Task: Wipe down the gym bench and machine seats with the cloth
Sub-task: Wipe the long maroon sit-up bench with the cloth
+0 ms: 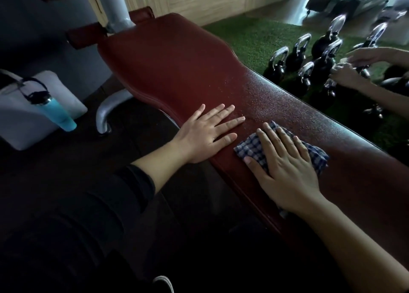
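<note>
Grey padded cushion (26, 115), far left on the dark floor, with a turquoise plastic water bottle with black cap and loop strap (54, 112) leaning against it.

Curved silver metal bench foot (108, 113), just right of the bottle, under the pad.

Dark red vinyl-padded gym bench (177, 71), running diagonally from upper left to lower right; fine droplets speckle its middle stretch.

Left hand (205, 133), flat on the near edge of the bench, fingers straight and spread, holding nothing; black sleeve behind the forearm.

Blue-and-white checked cloth (254, 147), lying on the bench just right of the left hand, not touching it.

Right hand (285, 166), palm down on the cloth, fingers extended and pressing it to the pad; no curl around it.

Black kettlebells with chrome handles (298, 60), grouped on green artificial turf (254, 38) beyond the bench.

Another person's two hands (347, 76), far right, among the kettlebells; blurred.
</note>
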The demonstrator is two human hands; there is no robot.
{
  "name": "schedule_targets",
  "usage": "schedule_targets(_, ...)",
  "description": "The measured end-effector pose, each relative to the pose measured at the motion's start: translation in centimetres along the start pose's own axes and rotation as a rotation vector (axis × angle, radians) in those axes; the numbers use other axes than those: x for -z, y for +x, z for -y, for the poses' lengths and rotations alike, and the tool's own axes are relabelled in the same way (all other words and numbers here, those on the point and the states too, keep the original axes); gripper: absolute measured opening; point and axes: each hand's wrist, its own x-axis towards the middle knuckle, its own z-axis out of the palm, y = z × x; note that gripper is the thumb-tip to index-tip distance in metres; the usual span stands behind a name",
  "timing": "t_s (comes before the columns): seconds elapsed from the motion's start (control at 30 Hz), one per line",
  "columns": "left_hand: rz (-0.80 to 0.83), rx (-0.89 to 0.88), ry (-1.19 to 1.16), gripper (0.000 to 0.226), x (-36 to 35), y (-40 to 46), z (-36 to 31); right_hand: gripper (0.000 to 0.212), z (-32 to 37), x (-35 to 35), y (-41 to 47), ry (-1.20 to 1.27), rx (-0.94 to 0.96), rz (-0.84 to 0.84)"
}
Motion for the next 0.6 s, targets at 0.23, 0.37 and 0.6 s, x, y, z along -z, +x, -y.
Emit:
schedule_targets(0.23, -0.042, -0.007, -0.009, 0.057, -0.5, -0.2, 0.3, 0.085, 0.0, 0.9, -0.2, -0.014, -0.016, 0.026)
schedule_targets(0.37, -0.056, -0.056, -0.015, 0.061, -0.1, 0.1, 1.5, 0.08, 0.5, 1.2, -0.8, 0.014, -0.075, 0.078)
schedule_targets(0.6, -0.168, -0.071, -0.039, 0.062, -0.9, 0.9, 2.6, 0.071, 1.6, 0.4, -1.2, -0.054, -0.179, 0.047)
